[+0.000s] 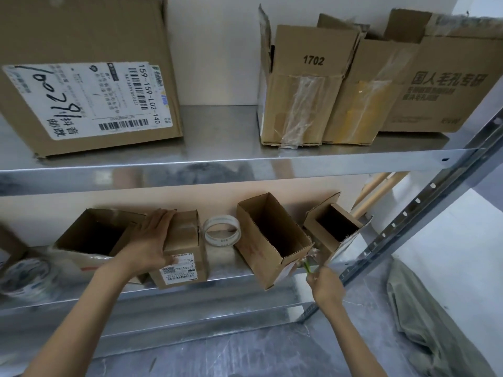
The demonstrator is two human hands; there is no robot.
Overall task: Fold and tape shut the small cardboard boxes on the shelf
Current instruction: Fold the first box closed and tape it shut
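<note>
1. Head view, looking down at a metal rack. The lower shelf runs across the frame from 9 to 3 o'clock.
2. The closed box is small cardboard with its top flaps down, clear tape over them and a white printed label on the front face. It sits on the lower shelf at about 7 o'clock from frame centre.
3. The left hand grips the closed box at its upper left edge, fingers laid across the top and thumb on the front face.
4. The tape roll stands on edge at 3 o'clock of the closed box, just beside it. I cannot tell whether they touch.
5. The middle open box is at 3 o'clock of the roll. It is tilted, with its mouth up and toward the camera.
6. The right open box is smaller, also tilted, at 3 o'clock of the middle one.
7. The right hand is at 5 o'clock of the middle open box. Its fingers are curled round a small green tool, too blurred to identify. The tool's tip is near that box's near corner.
8. The left open box is at 9 o'clock of the closed box, partly behind the left hand.
9. On the upper shelf, a large labelled box is at 11 o'clock and a box marked 1702 at 1 o'clock.
</note>
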